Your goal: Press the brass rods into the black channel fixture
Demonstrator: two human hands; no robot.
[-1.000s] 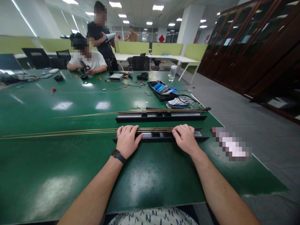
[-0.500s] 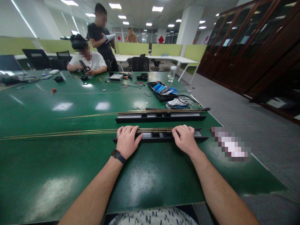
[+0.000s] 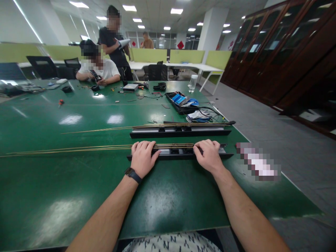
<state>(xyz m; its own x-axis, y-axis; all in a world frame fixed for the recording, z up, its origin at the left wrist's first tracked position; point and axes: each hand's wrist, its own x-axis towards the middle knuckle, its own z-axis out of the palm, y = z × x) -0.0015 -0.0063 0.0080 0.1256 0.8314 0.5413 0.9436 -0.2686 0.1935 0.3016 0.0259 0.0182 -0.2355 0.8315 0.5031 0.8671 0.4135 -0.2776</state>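
Note:
A long black rail [image 3: 174, 157] with a grey inner face lies across the green table in front of me. Several thin brass-coloured rods [image 3: 174, 145] run along it and stick out far to the left. My left hand [image 3: 142, 158] is closed over the rail's left part, fingers across the rods and thumb on the near side. Towards the right end, my right hand [image 3: 208, 154] holds the rail with curled fingers; its index finger and thumb are close together by the rods. The fingertips on the far side are hidden.
Behind lies a second black rail [image 3: 181, 133] with similar rods. Farther back are a black tray [image 3: 181, 109] with blue items, gloves [image 3: 201, 116] and a clear cup [image 3: 193, 84]. A blurred-out object [image 3: 256, 161] lies near the right table edge. A co-worker [image 3: 98, 71] sits across.
Both hands keep the same hold on the rail and rods. The view has shifted very slightly; otherwise nothing has clearly moved.

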